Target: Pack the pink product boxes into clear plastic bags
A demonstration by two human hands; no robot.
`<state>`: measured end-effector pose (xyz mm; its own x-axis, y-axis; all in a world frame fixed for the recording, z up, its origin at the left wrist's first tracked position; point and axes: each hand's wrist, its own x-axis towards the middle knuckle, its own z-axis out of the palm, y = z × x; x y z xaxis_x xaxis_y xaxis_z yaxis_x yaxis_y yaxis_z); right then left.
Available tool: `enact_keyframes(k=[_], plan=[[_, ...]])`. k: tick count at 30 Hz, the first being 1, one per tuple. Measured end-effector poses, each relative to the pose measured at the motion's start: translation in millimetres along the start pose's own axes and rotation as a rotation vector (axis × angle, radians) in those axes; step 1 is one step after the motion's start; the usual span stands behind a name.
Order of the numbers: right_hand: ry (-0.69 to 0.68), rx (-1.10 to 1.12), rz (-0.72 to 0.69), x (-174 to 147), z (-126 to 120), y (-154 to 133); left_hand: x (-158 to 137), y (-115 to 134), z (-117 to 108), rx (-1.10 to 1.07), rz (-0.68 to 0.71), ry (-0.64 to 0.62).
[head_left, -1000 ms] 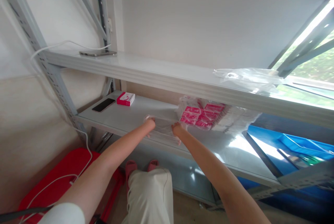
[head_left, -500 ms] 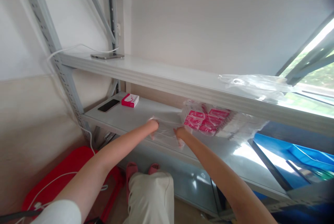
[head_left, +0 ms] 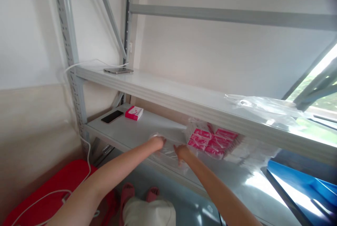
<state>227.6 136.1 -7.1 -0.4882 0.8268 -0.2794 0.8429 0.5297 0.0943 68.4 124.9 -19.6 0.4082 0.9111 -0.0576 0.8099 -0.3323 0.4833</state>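
Note:
A clear plastic bag lies flat at the front of the lower shelf, partly over its edge. My left hand grips the bag's left side, fingers curled and mostly hidden. On the other side my right hand has hold of the bag, thumb toward the left hand and fingers bent down. Just right of it sits a clear plastic pack of pink-and-white boxes. One single pink-and-white box stands farther left on the same shelf.
A black-screened phone rests by the single box. Above, the upper shelf carries another phone with a white cable and loose clear plastic bags. A red stool is low left; a blue bin is right.
My view has tilted up, so the shelves sit lower in the picture. Both hands stay on the clear bag, the left one slightly closer to the right.

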Motion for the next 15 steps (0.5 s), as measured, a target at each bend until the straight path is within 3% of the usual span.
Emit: enact_keyframes(k=[3,5,7,10,12,15], plan=[[-0.098,0.083,-0.145,-11,-20,-1,-14,23,-12,0.161,-0.095,-0.135],[-0.118,0.188,-0.290,-25,-32,1,-31,40,-25,0.146,0.006,-0.183],[-0.054,0.277,-0.397,-44,-43,2,-54,54,-40,0.074,0.156,-0.123],[0.247,0.331,-0.394,-80,-50,5,-88,60,-62,-0.104,0.367,0.049],[0.473,0.315,-0.379,-102,-45,11,-101,45,-71,-0.259,0.423,0.219],[0.767,0.289,-0.305,-125,-13,31,-95,-13,-69,-0.331,0.272,0.643]])
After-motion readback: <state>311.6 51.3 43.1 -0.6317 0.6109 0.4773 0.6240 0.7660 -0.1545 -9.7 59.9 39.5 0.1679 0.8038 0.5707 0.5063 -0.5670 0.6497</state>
